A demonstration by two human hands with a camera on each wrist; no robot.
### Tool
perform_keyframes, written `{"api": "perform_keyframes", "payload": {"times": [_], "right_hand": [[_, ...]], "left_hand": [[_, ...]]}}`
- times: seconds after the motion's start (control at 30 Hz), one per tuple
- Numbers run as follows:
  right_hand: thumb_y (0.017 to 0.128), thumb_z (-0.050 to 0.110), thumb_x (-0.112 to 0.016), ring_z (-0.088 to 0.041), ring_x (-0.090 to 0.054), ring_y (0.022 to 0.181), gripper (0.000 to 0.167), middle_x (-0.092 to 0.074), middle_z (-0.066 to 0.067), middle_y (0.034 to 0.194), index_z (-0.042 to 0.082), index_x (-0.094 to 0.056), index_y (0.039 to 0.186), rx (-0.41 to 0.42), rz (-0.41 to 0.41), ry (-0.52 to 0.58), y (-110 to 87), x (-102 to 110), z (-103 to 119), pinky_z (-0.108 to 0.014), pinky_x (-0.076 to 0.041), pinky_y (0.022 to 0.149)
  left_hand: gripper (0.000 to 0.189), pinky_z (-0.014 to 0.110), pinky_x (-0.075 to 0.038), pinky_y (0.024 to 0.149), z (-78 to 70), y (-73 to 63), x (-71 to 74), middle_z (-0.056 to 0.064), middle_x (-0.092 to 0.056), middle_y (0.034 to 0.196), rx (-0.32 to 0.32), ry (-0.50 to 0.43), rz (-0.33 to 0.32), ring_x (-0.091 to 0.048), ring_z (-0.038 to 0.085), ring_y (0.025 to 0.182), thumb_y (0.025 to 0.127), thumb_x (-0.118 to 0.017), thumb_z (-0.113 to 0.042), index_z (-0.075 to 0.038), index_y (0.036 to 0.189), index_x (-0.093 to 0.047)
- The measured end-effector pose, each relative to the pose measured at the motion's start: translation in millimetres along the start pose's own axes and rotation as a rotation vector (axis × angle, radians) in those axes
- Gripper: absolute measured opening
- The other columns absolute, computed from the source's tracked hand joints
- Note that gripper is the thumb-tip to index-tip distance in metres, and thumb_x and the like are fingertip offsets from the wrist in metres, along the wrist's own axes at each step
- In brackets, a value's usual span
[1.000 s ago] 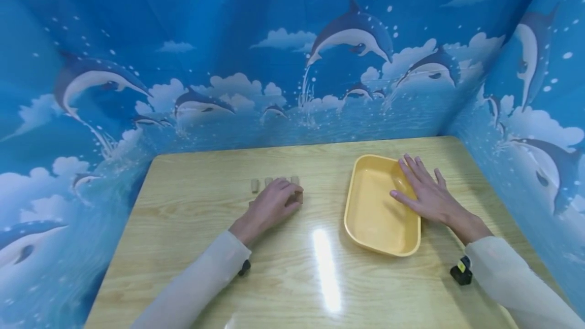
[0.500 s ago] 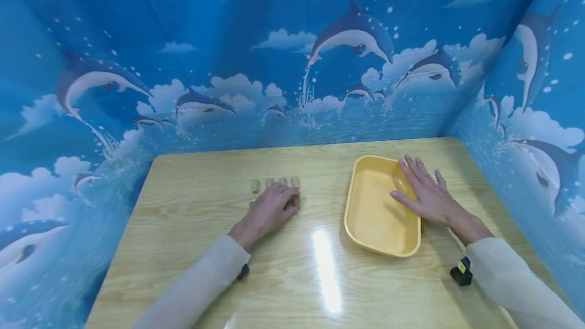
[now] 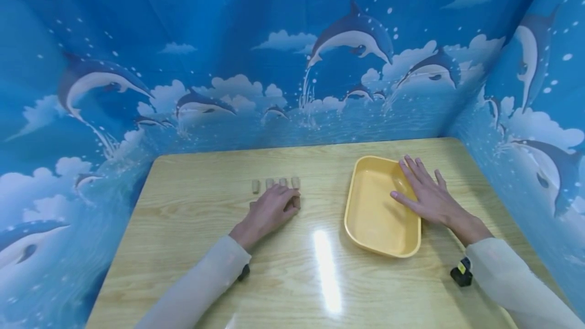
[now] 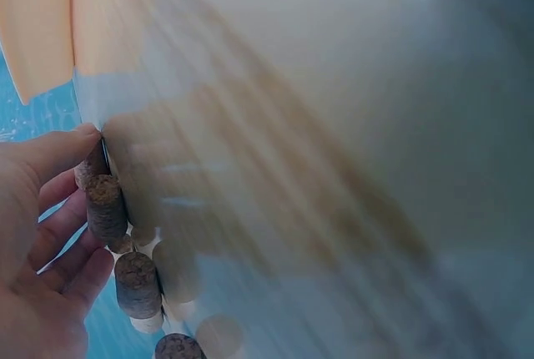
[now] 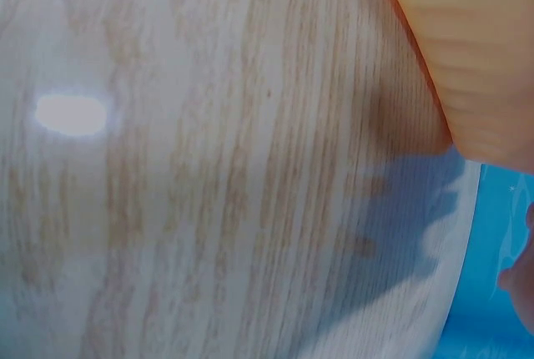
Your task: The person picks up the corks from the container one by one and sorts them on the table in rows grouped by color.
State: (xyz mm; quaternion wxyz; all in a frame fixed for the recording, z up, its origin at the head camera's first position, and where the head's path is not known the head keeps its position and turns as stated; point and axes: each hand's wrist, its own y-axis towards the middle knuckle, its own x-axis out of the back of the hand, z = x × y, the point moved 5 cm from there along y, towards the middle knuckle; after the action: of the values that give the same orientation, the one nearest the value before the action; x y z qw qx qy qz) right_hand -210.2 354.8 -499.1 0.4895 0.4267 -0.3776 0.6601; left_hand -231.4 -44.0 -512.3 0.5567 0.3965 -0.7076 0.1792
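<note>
In the head view my left hand (image 3: 270, 208) is low over the table, beside the short row of corks. Its thumb and fingers pinch a cork (image 4: 92, 167) from both sides, seen in the left wrist view. Nearer corks in that view are a dark-ended cork (image 4: 106, 209), another cork (image 4: 138, 284) and a cork (image 4: 179, 347) cut by the frame edge. Behind the hand, the back row ends in a cork (image 3: 295, 182) at right and a cork (image 3: 255, 186) at left. My right hand (image 3: 427, 194), fingers spread, rests on the right rim of a yellow tray (image 3: 375, 250).
The wood-grain table (image 3: 183, 248) reflects a bright strip of light. A blue dolphin-print curtain (image 3: 228, 65) rises behind it and along the sides. Inside the tray I see only its bare floor.
My left hand has shifted slightly to the left and its fingertips have drawn closer in. The right hand and the tray stay in place.
</note>
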Motion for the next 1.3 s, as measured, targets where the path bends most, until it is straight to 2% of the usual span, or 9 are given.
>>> {"api": "perform_keyframes", "payload": {"times": [0.2, 0.6, 0.77, 1.1, 1.3], "right_hand": [[0.110, 0.058, -0.053, -0.048, 0.004, 0.169, 0.097, 0.011, -0.011, 0.184, 0.016, 0.004, 0.176, 0.000, 0.006, 0.009, 0.0, -1.4, -0.1, -0.086, 0.003, 0.125], [0.110, 0.058, -0.053, -0.050, 0.003, 0.168, 0.096, 0.010, -0.012, 0.184, 0.015, 0.003, 0.176, 0.004, 0.007, 0.009, 1.7, 0.5, 0.8, -0.086, 0.003, 0.126], [0.110, 0.058, -0.053, -0.049, 0.004, 0.169, 0.096, 0.010, -0.012, 0.184, 0.015, 0.003, 0.176, 0.006, 0.006, 0.016, 2.6, -0.6, 0.4, -0.086, 0.004, 0.125], [0.110, 0.058, -0.054, -0.048, 0.005, 0.169, 0.097, 0.010, -0.010, 0.184, 0.017, 0.004, 0.176, 0.010, 0.004, 0.017, 4.5, -2.2, -1.1, -0.086, 0.004, 0.125], [0.110, 0.057, -0.054, -0.051, 0.002, 0.168, 0.097, 0.007, -0.014, 0.184, 0.016, 0.002, 0.176, 0.014, -0.010, 0.009, 2.8, -1.0, -1.4, -0.087, 0.003, 0.125]], "left_hand": [[0.025, 0.036, -0.061, 0.095, -1.6, -0.3, 0.3, -0.001, -0.076, 0.110, -0.005, -0.016, 0.011, -0.067, 0.015, 0.100, 0.103, -0.078, -0.019, -0.012, 0.127, -0.075], [0.037, 0.038, -0.061, 0.103, -0.1, -0.5, 0.6, 0.003, -0.078, 0.118, -0.009, 0.006, -0.007, -0.071, 0.019, 0.108, 0.099, -0.083, -0.020, -0.010, 0.133, -0.073], [0.039, 0.039, -0.060, 0.107, 1.2, -1.2, -1.1, 0.005, -0.077, 0.124, 0.001, 0.013, 0.007, -0.071, 0.020, 0.113, 0.100, -0.082, -0.022, -0.011, 0.137, -0.072], [0.042, 0.040, -0.060, 0.107, 1.1, -1.7, -1.5, 0.004, -0.076, 0.125, 0.013, 0.006, 0.020, -0.070, 0.020, 0.114, 0.100, -0.082, -0.026, -0.012, 0.138, -0.071], [0.041, 0.042, -0.057, 0.114, 1.6, -1.4, -0.5, 0.005, -0.076, 0.131, 0.027, -0.012, 0.023, -0.070, 0.022, 0.122, 0.104, -0.076, -0.031, -0.012, 0.140, -0.070]]}}
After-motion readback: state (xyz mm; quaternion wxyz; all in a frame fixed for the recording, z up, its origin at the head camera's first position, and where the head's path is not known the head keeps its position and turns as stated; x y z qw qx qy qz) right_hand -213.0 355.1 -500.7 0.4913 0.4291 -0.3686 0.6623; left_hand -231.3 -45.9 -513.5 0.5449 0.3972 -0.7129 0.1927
